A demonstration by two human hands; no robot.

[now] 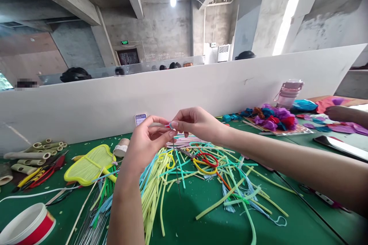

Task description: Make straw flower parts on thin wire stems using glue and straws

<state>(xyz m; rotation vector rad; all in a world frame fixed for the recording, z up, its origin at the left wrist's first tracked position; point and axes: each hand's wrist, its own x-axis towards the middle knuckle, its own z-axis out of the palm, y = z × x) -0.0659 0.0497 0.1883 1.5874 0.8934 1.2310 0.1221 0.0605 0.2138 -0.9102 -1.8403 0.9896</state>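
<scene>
My left hand [152,138] and my right hand [195,124] meet above the middle of the table, fingers pinched together. Between their fingertips is a small red and light-blue piece [169,125], mostly covered, so its kind is unclear. A thin dark wire [176,168] hangs from the pinch toward the table. Below lie a bundle of pale yellow-green fuzzy stems [153,195] and scattered turquoise ones. Scissors with red and yellow handles [205,163] rest among the stems, just under my right hand. A yellow-green fan-shaped piece [89,164] lies left of my left forearm.
Bamboo pieces [33,155], pliers [43,174], a paper bowl [27,224] and loose wires [93,222] occupy the left. A phone [140,119] leans on the white partition [115,103]. Coloured petals [276,118], a bottle [289,93] and another person's hand [340,113] are at right.
</scene>
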